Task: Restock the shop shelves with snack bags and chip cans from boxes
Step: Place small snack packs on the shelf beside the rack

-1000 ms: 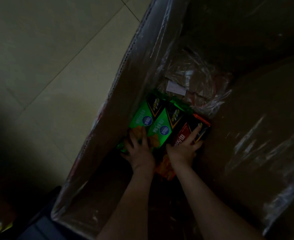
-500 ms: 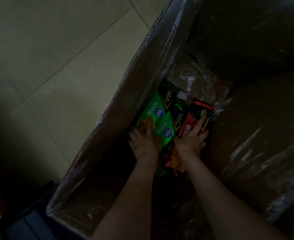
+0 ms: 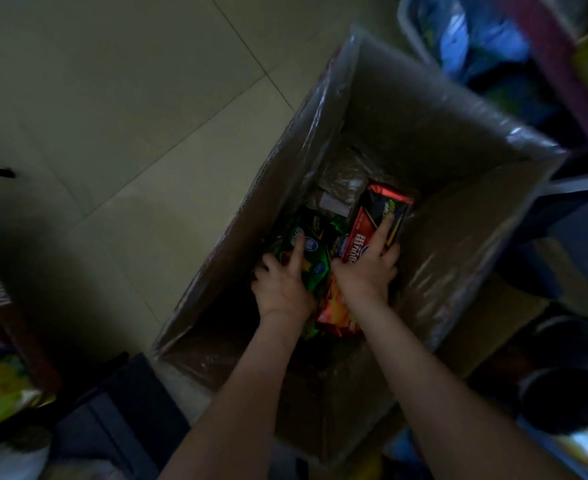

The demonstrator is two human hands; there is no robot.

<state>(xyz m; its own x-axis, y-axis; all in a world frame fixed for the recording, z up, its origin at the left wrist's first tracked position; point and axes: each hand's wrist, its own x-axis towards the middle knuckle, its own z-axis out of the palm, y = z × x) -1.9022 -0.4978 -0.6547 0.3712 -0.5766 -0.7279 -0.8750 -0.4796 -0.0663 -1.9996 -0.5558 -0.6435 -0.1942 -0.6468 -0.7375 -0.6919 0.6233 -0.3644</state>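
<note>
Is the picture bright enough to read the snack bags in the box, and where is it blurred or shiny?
Head view: dim overall; the red snack bag in the right hand shows print, hardly legible; the green snack bags in the left hand are murkier. Head view: glare on the shiny rim of the box; top right corner is blurred.

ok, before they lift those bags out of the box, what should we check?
1. Grip of left hand on green snack bags: ok, fingers curl round their edge.
2. Grip of right hand on red snack bag: ok.
3. Way up out of cardboard box: ok, top open, nothing over the hands.
4. Nothing snagged beneath the bags: cannot tell, too dark.
5. Room where the bags go next: cannot tell, surroundings blurred.
</note>
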